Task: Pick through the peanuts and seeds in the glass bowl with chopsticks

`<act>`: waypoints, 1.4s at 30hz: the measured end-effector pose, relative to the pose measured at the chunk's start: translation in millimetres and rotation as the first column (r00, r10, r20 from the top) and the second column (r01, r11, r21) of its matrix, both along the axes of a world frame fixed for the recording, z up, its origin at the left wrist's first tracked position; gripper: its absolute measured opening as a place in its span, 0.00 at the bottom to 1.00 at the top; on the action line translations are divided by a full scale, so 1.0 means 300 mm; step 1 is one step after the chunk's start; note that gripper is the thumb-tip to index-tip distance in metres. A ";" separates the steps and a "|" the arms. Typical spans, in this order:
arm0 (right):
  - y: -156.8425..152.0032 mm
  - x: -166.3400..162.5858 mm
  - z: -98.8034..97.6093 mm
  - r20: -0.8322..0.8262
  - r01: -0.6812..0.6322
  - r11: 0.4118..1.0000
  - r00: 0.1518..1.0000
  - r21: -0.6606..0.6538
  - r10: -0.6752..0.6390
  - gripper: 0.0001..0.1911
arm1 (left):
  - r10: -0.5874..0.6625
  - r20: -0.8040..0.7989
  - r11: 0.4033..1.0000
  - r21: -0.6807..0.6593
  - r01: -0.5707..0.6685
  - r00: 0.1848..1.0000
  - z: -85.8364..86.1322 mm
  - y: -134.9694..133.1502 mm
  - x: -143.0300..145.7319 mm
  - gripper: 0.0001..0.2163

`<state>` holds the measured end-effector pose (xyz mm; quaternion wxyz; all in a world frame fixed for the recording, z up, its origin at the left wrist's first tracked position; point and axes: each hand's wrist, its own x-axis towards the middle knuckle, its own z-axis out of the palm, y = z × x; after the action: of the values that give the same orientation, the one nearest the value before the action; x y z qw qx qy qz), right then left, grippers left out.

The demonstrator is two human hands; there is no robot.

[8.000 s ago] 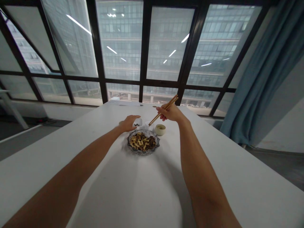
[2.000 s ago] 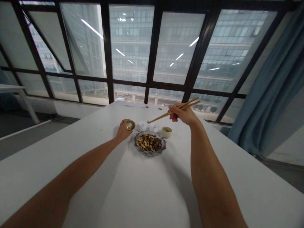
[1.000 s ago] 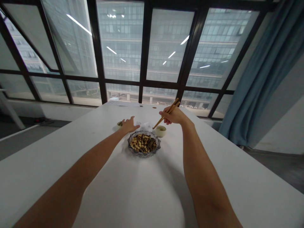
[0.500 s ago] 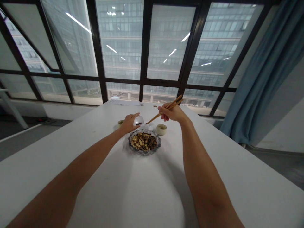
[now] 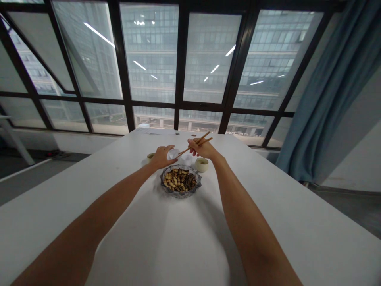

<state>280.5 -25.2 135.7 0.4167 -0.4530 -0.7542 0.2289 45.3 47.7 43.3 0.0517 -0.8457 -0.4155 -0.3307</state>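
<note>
My left hand (image 5: 161, 158) is curved round the side of a small clear cup (image 5: 172, 153), thumb at the near side and fingers behind. My right hand (image 5: 204, 149) grips a pair of wooden chopsticks (image 5: 185, 150), whose tips point left and down at the cup's rim. Whether anything is between the tips is too small to tell. Just in front of both hands stands a scalloped glass bowl (image 5: 181, 194) filled with peanuts (image 5: 172, 180) and dark striped seeds (image 5: 190, 182).
A pale round cup (image 5: 202, 165) stands right of the glass bowl, and a similar cup (image 5: 150, 157) is partly behind my left hand. Papers (image 5: 154, 131) lie at the far end of the white table (image 5: 166, 238). Windows and a blue curtain (image 5: 315, 111) are beyond.
My right hand has moved left and slightly down, bringing the chopstick tips from beside the clear cup to its rim. The rear ends of the chopsticks have spread apart. My left hand stays at the cup.
</note>
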 end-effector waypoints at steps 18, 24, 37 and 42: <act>-0.124 -0.017 0.067 0.189 -0.048 0.821 0.964 -0.569 0.187 0.19 | 0.170 -0.082 0.985 -0.017 -0.172 0.982 -0.083 0.010 -0.118 0.22; -0.100 -0.007 0.069 0.131 0.000 0.916 0.990 -0.401 0.057 0.19 | 0.159 0.021 0.981 0.111 -0.160 0.987 -0.146 -0.078 -0.222 0.18; -0.124 0.021 0.107 0.318 0.166 0.927 0.947 -0.337 -0.054 0.25 | 0.291 0.127 0.952 0.064 -0.300 0.948 -0.200 -0.067 -0.224 0.22; -0.093 0.009 0.075 0.324 0.149 0.906 0.946 -0.396 -0.014 0.25 | 0.288 0.108 0.954 0.058 -0.295 0.952 -0.191 -0.078 -0.218 0.22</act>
<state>283.3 -53.1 158.2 0.1951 -0.5933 -0.7247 0.2912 -20.1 24.4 -14.0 0.1106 -0.7553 -0.5255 -0.3755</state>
